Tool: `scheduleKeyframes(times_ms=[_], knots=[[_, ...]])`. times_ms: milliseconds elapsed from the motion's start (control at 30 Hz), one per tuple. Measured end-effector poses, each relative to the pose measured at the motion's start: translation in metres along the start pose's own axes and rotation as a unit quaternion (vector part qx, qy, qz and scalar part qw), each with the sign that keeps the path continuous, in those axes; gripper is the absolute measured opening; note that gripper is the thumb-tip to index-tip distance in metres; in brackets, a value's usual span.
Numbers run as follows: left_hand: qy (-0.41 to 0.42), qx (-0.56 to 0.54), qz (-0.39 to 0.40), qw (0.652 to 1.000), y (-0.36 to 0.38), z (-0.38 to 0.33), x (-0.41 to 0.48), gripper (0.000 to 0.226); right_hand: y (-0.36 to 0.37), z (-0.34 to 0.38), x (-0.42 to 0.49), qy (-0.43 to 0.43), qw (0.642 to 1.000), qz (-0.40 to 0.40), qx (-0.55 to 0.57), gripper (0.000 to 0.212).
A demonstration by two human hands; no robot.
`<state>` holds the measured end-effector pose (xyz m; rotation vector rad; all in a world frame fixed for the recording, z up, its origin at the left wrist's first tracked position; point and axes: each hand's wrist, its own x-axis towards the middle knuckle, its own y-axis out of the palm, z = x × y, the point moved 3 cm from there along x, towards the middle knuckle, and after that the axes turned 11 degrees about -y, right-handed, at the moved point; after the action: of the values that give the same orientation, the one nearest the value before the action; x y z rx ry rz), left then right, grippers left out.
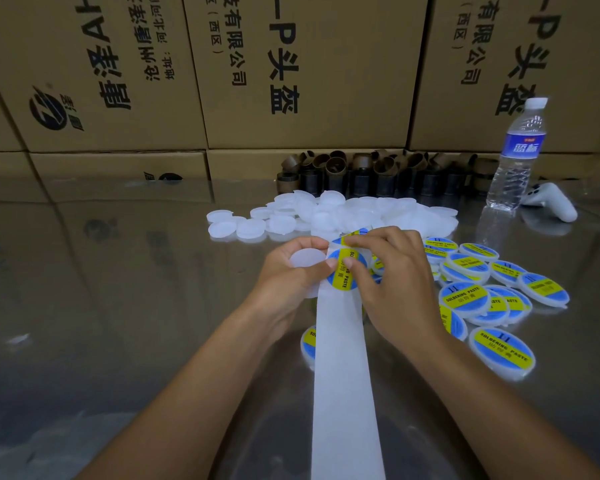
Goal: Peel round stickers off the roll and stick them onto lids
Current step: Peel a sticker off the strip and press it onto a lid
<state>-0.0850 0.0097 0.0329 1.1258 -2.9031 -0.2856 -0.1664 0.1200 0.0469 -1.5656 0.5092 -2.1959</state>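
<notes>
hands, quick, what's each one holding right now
Left hand grips a blank round white plastic lid.
Right hand pinches a round blue-and-yellow sticker on the white paper strip.

Ahead of you: printed cardboard boxes (291,64) stacked like a wall behind the shiny table (118,271). Brown tubes (361,174) clustered at their foot. To your far right, a capped water bottle (516,157) upright, with a white controller (551,202) lying just beside it.
</notes>
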Motion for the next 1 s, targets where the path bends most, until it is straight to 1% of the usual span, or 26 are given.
scheduleKeyframes(times_ms=[233, 367, 467, 567, 667, 733, 800, 867, 900, 1000], knots=[[0.002, 0.003, 0.016, 1.000, 0.0017, -0.0023, -0.0027, 0.019, -0.0024, 0.0005, 0.0008, -0.006, 1.000, 0.004, 0.005, 0.018], [-0.008, -0.011, 0.006, 1.000, 0.0024, -0.0023, -0.0027, 0.013, -0.0046, 0.0024, 0.0008, -0.010, 1.000, -0.006, 0.003, 0.015], [-0.011, -0.015, 0.001, 1.000, 0.0007, -0.0015, -0.0007, 0.019, -0.0046, 0.0035, 0.0006, -0.016, 1.000, -0.009, 0.006, 0.012], [-0.019, -0.019, -0.004, 1.000, -0.0011, 0.0000, 0.0011, 0.018, -0.0034, 0.0030, 0.0008, -0.016, 1.000, -0.007, 0.020, 0.010], [-0.033, -0.032, -0.016, 0.999, -0.0016, 0.0005, 0.0027, 0.013, -0.0016, 0.0013, 0.0007, -0.023, 0.999, 0.002, 0.031, 0.009], [-0.044, -0.040, -0.026, 0.998, -0.0031, 0.0015, 0.0034, 0.012, 0.0001, 0.0001, 0.0004, -0.028, 0.999, 0.016, 0.043, 0.002], [-0.051, -0.035, -0.031, 0.998, -0.0043, 0.0018, 0.0037, 0.012, 0.0017, -0.0006, 0.0007, -0.010, 0.997, 0.027, 0.072, 0.025], [-0.057, -0.025, -0.035, 0.997, -0.0053, 0.0027, 0.0037, 0.011, 0.0018, 0.0004, 0.0025, 0.036, 0.989, 0.043, 0.135, 0.047], [-0.059, -0.022, -0.040, 0.997, -0.0056, 0.0033, 0.0040, 0.010, 0.0017, 0.0010, 0.0031, 0.060, 0.983, 0.049, 0.169, 0.052], [-0.062, -0.020, -0.059, 0.996, -0.0061, 0.0048, 0.0041, 0.011, 0.0021, 0.0004, 0.0032, 0.109, 0.967, 0.044, 0.226, 0.052]])
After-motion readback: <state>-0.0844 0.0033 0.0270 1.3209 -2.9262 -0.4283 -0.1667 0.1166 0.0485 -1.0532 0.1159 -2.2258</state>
